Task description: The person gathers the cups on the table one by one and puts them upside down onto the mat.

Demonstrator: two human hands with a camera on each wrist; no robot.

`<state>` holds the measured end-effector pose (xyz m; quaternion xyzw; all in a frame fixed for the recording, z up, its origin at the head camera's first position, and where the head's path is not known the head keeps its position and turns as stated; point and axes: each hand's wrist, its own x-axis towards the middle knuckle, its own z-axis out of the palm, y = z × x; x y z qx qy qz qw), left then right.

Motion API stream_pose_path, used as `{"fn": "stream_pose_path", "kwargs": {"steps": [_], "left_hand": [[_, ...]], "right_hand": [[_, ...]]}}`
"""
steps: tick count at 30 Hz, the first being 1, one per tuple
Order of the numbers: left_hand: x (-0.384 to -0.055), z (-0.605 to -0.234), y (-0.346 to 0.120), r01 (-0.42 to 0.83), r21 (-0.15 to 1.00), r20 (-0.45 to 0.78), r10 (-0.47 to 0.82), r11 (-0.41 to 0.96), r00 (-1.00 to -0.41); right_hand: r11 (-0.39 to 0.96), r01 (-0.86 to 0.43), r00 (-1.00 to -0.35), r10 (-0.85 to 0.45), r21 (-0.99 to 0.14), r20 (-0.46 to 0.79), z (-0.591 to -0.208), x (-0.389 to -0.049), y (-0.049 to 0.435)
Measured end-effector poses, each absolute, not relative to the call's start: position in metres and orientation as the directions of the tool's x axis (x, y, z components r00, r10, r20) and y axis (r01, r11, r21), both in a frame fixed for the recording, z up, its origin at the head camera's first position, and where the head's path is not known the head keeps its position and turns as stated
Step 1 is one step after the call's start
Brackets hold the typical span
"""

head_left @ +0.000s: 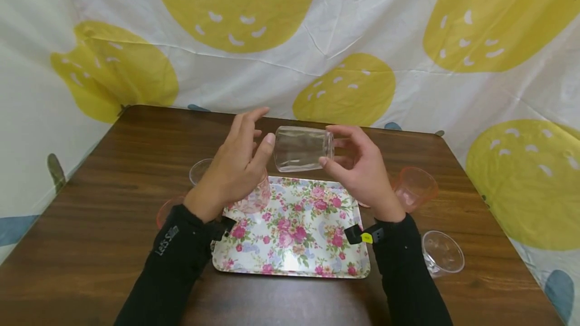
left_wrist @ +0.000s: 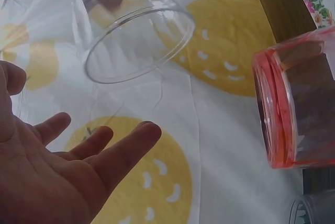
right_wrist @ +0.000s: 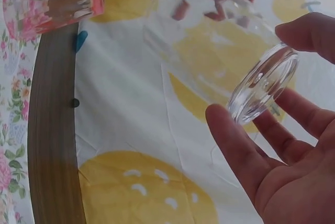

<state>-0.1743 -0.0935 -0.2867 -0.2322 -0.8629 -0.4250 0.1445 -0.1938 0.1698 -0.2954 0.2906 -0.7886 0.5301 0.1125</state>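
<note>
Clear glass (head_left: 302, 148) is held sideways above the floral tray (head_left: 294, 260): right hand (head_left: 362, 170) pinches its base, left hand (head_left: 237, 165) spread, thumb at the rim. One pink cup (head_left: 254, 197) stands on the tray; other cups (head_left: 414, 187) sit on the table (head_left: 90, 245), likely left.

head: high, looking down at table (head_left: 113, 175) | wrists: close, facing backdrop (left_wrist: 220, 145) | shared: glass (head_left: 302, 149)

Clear, glossy, smooth plastic cup (head_left: 302, 148); glossy floral-printed tray (head_left: 290, 260); translucent pink plastic cup (head_left: 414, 187) at 3 o'clock of it; dark, semi-matt grained wood counter (head_left: 90, 215); creased, shiny plastic sheeting (head_left: 290, 29) at 12 o'clock.
</note>
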Motion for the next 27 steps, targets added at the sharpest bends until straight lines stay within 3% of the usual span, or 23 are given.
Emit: {"fn": "stream_pose_path", "kwargs": {"steps": [9,27], "left_hand": [[-0.174,-0.284,-0.097,0.514,0.651,0.447,0.265,0.559,-0.854],[-0.176,-0.285,-0.101,0.463,0.622,0.384,0.269,0.631,-0.883]], "right_hand": [[0.473,-0.604,-0.797,-0.351,-0.642,0.491,-0.297,-0.194,0.166],[0.632,-0.615,-0.788,-0.493,-0.471,0.368,-0.309,-0.195,0.152]]}}
